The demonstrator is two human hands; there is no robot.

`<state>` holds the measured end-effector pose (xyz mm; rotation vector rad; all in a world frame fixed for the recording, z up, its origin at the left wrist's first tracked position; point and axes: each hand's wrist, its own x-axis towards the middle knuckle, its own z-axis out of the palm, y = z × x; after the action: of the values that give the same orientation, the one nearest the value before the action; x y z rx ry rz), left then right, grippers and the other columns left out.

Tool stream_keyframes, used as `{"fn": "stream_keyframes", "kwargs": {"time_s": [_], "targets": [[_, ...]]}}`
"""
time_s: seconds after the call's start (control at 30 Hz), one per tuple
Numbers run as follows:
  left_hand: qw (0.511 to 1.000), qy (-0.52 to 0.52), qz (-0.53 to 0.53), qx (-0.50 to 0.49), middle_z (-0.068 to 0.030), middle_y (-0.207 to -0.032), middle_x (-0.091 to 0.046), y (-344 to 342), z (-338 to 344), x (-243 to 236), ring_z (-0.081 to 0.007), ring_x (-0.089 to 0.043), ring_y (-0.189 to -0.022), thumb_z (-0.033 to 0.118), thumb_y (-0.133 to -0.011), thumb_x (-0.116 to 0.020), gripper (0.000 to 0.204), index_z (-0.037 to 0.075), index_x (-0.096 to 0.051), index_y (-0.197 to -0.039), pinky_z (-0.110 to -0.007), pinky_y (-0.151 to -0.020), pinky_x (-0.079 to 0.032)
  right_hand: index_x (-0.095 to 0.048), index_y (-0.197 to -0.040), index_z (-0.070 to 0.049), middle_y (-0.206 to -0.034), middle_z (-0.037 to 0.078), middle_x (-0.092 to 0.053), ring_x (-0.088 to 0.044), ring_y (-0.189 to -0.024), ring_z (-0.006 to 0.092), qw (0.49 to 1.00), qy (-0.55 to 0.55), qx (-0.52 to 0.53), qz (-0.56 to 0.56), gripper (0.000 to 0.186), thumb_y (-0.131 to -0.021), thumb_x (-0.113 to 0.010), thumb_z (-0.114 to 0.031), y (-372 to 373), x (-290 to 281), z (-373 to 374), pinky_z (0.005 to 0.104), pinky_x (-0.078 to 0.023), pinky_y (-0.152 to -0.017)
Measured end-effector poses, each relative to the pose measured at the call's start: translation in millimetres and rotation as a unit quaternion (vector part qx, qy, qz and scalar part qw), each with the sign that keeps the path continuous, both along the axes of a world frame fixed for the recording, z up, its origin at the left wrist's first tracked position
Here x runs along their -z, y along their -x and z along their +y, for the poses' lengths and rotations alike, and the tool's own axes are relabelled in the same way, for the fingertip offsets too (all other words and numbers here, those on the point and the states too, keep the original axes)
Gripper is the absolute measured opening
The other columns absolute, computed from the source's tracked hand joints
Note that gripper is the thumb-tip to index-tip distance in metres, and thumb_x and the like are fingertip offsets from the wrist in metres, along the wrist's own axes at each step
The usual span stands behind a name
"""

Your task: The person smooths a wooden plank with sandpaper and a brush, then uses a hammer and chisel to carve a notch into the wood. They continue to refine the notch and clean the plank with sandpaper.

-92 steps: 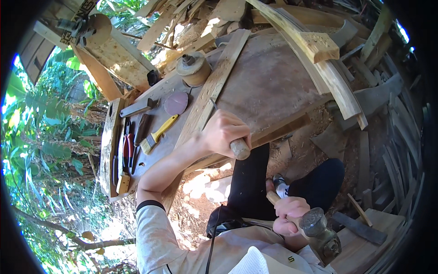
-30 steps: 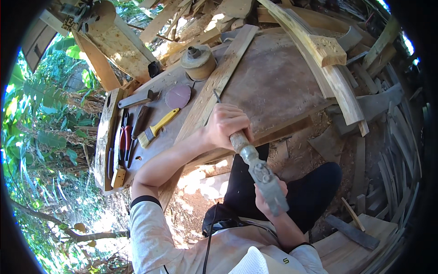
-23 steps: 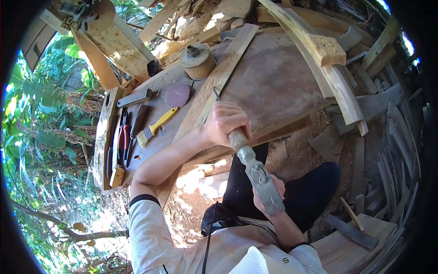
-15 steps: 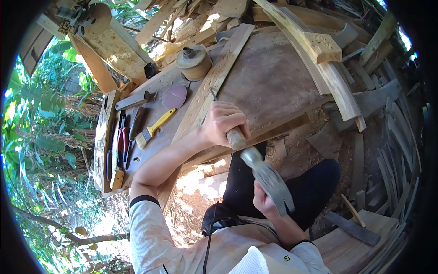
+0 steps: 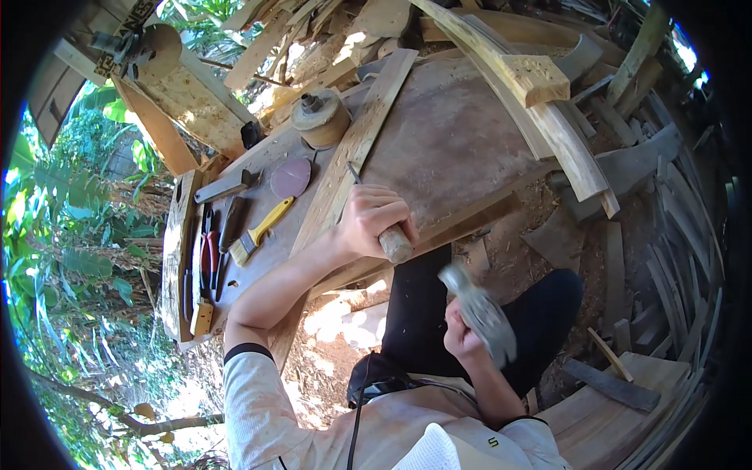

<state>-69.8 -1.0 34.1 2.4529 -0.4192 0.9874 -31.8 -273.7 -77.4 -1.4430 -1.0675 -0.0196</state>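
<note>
My left hand (image 5: 370, 218) is closed around the wooden handle of a chisel (image 5: 396, 245). Its thin metal blade points away from me and its tip meets the long wooden plank (image 5: 377, 113) lying across the workbench (image 5: 458, 129). The butt of the handle sticks out toward me. My right hand (image 5: 460, 333), over my lap, grips a claw hammer (image 5: 482, 313), which motion blurs. The hammer's face is a short way from the chisel's butt, to its lower right; its handle is mostly hidden.
On the bench's left lie a yellow-handled paintbrush (image 5: 268, 222), red-handled pliers (image 5: 209, 252), a round sanding disc (image 5: 291, 178) and other hand tools. A round clay-coloured block (image 5: 320, 123) stands farther back. Long timber pieces (image 5: 558, 141) overhang the right side, with stacked offcuts beyond.
The hammer has swung away from the chisel's butt, which it met or nearly met before, leaving a gap. The left hand and chisel sit slightly more to the left, as the whole view shifts.
</note>
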Motion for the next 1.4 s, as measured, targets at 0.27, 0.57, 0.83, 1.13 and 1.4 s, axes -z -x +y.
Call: {"fn": "stream_keyframes", "kwargs": {"time_s": [0.27, 0.57, 0.83, 1.13, 1.4], "targets": [[0.998, -0.044, -0.015, 0.047, -0.0021, -0.052, -0.053, 2, 2, -10, -0.0221, -0.056, -0.046, 0.009, -0.062, -0.072, 0.020, 0.011, -0.053, -0.059, -0.033, -0.044, -0.044, -0.067, -0.104, -0.004, -0.078, 0.008, -0.068, -0.065, -0.065, 0.0274, 0.996, 0.057, 0.039, -0.048, 0.032, -0.075, -0.076, -0.011, -7, 10, -20, 0.0365, -0.049, -0.060], [0.991, 0.082, -0.103, -0.038, -0.0034, -0.050, -0.049, 8, 28, -22, -0.0183, -0.050, -0.041, -0.001, -0.066, -0.062, 0.017, 0.007, -0.049, -0.057, -0.032, -0.042, -0.042, -0.067, -0.098, -0.003, -0.076, 0.010, -0.067, -0.066, -0.064, 0.0286, 0.995, 0.099, -0.004, -0.009, 0.024, -0.077, -0.075, -0.011, -8, 15, -30, 0.0356, -0.050, -0.058], [0.979, 0.163, -0.117, 0.024, -0.0044, -0.050, -0.041, 15, 28, -49, -0.0184, -0.039, -0.039, -0.004, -0.071, -0.058, 0.023, 0.001, -0.039, -0.058, -0.030, -0.040, -0.030, -0.065, -0.094, -0.003, -0.075, 0.011, -0.065, -0.063, -0.059, 0.0297, 0.999, 0.034, 0.011, -0.009, 0.022, -0.077, -0.075, -0.013, -12, -4, -19, 0.0371, -0.049, -0.056], [0.992, 0.109, -0.020, 0.063, -0.0028, -0.049, -0.046, 6, 12, -29, -0.0196, -0.046, -0.039, 0.001, -0.065, -0.063, 0.018, 0.007, -0.048, -0.056, -0.033, -0.040, -0.035, -0.063, -0.099, -0.002, -0.080, 0.011, -0.068, -0.065, -0.063, 0.0235, 0.996, 0.006, 0.012, -0.088, 0.016, -0.088, -0.067, -0.013, -8, -17, -20, 0.0333, -0.050, -0.056], [0.990, 0.028, 0.078, 0.110, -0.0010, -0.058, -0.058, -4, -11, -11, -0.0228, -0.061, -0.053, 0.015, -0.060, -0.071, 0.013, 0.013, -0.059, -0.065, -0.036, -0.049, -0.047, -0.054, -0.081, -0.004, -0.062, 0.008, -0.057, -0.059, -0.051, 0.0205, 0.964, -0.262, -0.029, -0.048, 0.015, -0.091, -0.060, -0.015, 5, -46, -17, 0.0306, -0.046, -0.046]]}}
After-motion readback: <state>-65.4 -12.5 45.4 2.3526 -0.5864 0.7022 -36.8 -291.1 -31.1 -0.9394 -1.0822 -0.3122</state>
